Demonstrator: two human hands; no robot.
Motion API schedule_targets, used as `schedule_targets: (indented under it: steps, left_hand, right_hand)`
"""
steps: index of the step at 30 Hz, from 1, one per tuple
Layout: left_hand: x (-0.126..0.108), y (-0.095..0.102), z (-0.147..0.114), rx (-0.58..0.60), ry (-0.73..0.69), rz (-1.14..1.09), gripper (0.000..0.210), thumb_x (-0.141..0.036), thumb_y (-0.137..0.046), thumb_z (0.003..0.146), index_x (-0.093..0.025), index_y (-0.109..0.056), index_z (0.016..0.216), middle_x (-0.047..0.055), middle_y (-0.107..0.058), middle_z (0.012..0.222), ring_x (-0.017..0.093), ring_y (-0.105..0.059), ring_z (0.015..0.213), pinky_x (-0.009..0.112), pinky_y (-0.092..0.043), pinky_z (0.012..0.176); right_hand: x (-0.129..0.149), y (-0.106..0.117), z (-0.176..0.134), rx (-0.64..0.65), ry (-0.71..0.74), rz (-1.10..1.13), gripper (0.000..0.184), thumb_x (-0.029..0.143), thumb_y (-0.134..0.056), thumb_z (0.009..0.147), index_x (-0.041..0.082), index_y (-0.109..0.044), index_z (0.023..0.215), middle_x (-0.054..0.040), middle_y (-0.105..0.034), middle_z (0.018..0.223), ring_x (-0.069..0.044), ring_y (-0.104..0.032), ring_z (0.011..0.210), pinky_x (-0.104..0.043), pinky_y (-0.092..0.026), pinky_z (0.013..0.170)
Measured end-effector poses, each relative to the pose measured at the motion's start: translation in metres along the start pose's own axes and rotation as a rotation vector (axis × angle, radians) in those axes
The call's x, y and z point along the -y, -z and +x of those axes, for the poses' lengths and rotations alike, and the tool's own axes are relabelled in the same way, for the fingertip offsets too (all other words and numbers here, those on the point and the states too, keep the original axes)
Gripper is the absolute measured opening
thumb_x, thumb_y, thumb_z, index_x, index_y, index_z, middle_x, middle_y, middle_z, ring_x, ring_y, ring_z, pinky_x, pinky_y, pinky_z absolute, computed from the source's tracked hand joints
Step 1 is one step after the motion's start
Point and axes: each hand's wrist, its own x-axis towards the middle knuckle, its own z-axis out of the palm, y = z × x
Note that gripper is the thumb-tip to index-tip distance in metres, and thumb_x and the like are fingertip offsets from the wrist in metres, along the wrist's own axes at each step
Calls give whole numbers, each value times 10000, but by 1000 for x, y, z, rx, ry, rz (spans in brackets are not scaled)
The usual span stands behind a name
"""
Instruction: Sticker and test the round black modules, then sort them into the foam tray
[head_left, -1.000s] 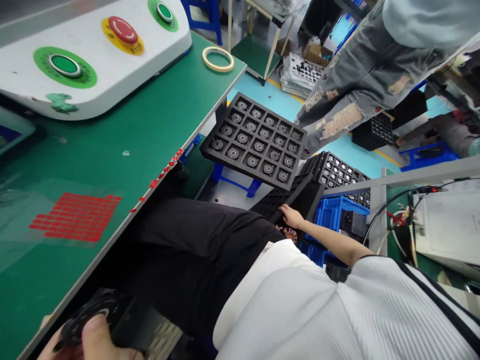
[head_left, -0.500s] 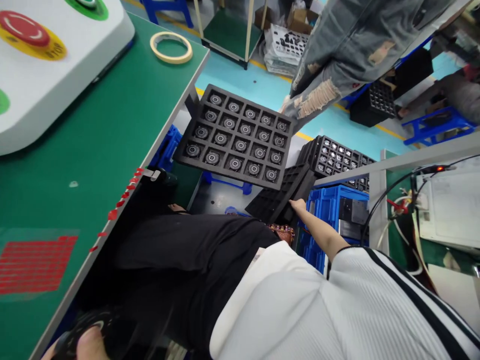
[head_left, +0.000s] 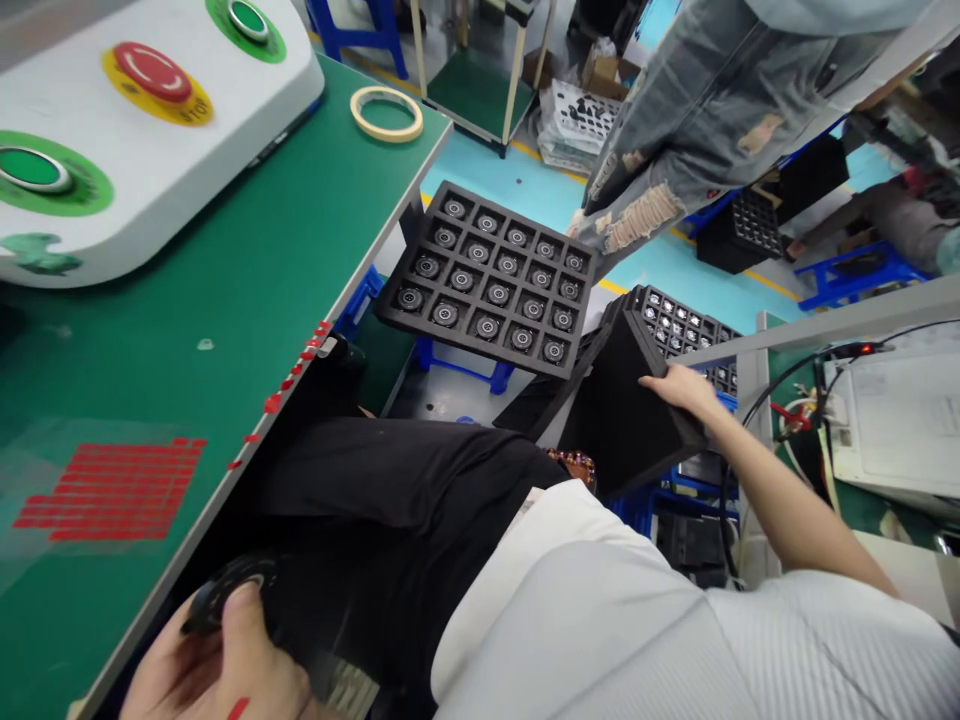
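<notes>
At the lower left, my left hand grips a round black watch case, with the thumb over its face. It is beside the edge of the green table, over my lap. On the right, my right hand is closed on the edge of a black foam tray, which is tilted up on its side. Another dark tray leans beside it, partly hidden. A black foam tray of round watch cases, one in each pocket, lies beyond the table edge.
A white control box with a red stop button and green buttons stands on the table, near a tape roll. Red tape strips lie there. Filled trays are stacked at right. A person in ripped jeans stands close.
My right hand has lifted the foam tray up and to the right, turning its flat face toward me. My left hand has risen further into view with the watch case. The view has shifted.
</notes>
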Motion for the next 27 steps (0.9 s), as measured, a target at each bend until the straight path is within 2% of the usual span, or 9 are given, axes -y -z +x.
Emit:
schedule_targets:
  steps: [2, 4, 8, 11, 14, 18, 22, 25, 27]
  left_hand:
    - [-8, -11, -9, -111, -33, -81, 302, -201, -809, 546, -134, -759, 836, -3, -686, 695, 187, -635, 655, 390, -585, 743]
    - [-11, -17, -14, -103, -52, -138, 334, -165, -814, 551, -100, -774, 876, 14, -702, 715, 188, -641, 659, 369, -575, 733]
    - [-5, -17, -16, -49, -14, -234, 370, -160, -839, 578, -80, -773, 933, 29, -716, 765, 162, -639, 670, 319, -569, 746]
    - [0, -8, -17, -68, -2, -253, 390, -243, -843, 619, -96, -772, 973, 40, -722, 808, 154, -635, 683, 312, -572, 760]
    - [1, 3, -19, -114, 35, -203, 406, -282, -841, 630, -108, -772, 990, 45, -719, 811, 149, -636, 687, 288, -574, 742]
    - [3, 12, -19, -166, 135, -190, 443, -308, -842, 616, -108, -768, 1004, 55, -721, 819, 166, -654, 690, 311, -592, 747]
    - [8, 9, -17, -157, 163, -170, 489, -364, -837, 634, -123, -761, 1052, 62, -727, 841, 177, -662, 704, 355, -594, 808]
    - [9, 9, -15, -127, 133, -131, 470, -382, -840, 646, -152, -767, 1050, 42, -724, 795, 165, -663, 687, 304, -594, 782]
    - [10, 12, -15, -129, 109, -101, 454, -371, -843, 650, -162, -770, 1047, 36, -731, 784, 167, -676, 701, 267, -593, 758]
  right_hand:
    - [-6, 50, -24, -56, 47, -76, 544, 591, -628, 844, 73, -695, 994, -241, -699, 1091, -372, -673, 1035, -478, -510, 846]
    - [-10, 93, -62, -130, 99, -146, 533, 612, -651, 804, 88, -703, 891, -261, -708, 1030, -403, -670, 1025, -483, -488, 818]
    - [4, 132, -160, -418, 297, -394, 568, 738, -606, 749, 176, -655, 818, -181, -698, 741, -363, -700, 776, -445, -478, 667]
    - [39, 122, -209, -576, 440, -494, 545, 744, -567, 756, 210, -615, 853, -126, -672, 636, -353, -692, 657, -386, -442, 557]
    - [75, 105, -227, -550, 637, -582, 379, 576, -586, 829, 200, -604, 868, -124, -702, 666, -332, -711, 652, -330, -378, 506]
    - [90, 100, -231, -635, 724, -592, 220, 399, -596, 865, 186, -586, 810, -140, -706, 664, -303, -719, 631, -294, -319, 474]
    - [108, 98, -230, -630, 737, -462, 190, 300, -566, 910, 118, -614, 886, -198, -705, 721, -326, -732, 716, -302, -405, 521]
    - [160, 87, -211, -532, 784, -365, 156, 182, -550, 935, 56, -640, 955, -200, -705, 835, -286, -727, 845, -324, -511, 651]
    - [208, 80, -193, -493, 816, -319, 211, 252, -590, 952, 73, -642, 1050, -149, -696, 995, -227, -697, 915, -344, -557, 757]
